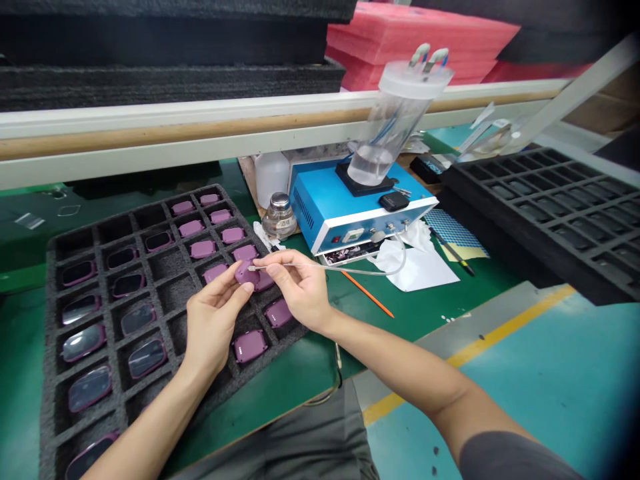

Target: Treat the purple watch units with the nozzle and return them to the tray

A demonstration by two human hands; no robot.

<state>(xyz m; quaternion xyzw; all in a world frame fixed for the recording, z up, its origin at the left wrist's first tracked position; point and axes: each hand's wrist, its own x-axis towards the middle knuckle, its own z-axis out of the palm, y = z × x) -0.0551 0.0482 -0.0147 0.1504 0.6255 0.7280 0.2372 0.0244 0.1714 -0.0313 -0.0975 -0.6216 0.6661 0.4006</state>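
My left hand [210, 327] pinches a small purple watch case [243, 274] between thumb and fingertips, above a dark foam tray [113, 327]. Closed on the end of a thin clear tube [357, 271], my right hand [306, 293] brings its small tip against the case or very near it; contact cannot be made out. Beneath the hands, purple cases like the one at the near edge [250, 347] lie in the tray's right columns. In the left columns sit purple-rimmed cases with dark glass faces [90, 388]. My hands and forearms hide several compartments.
A blue machine [311, 208] carries a clear cylinder [375, 160] with liquid. Beside it stand a glass bottle [279, 217] and a white bottle [271, 177]. White paper [425, 270], an orange stick [369, 295] and a pen [454, 253] lie rightward. Another black tray [500, 223] overhangs at right.
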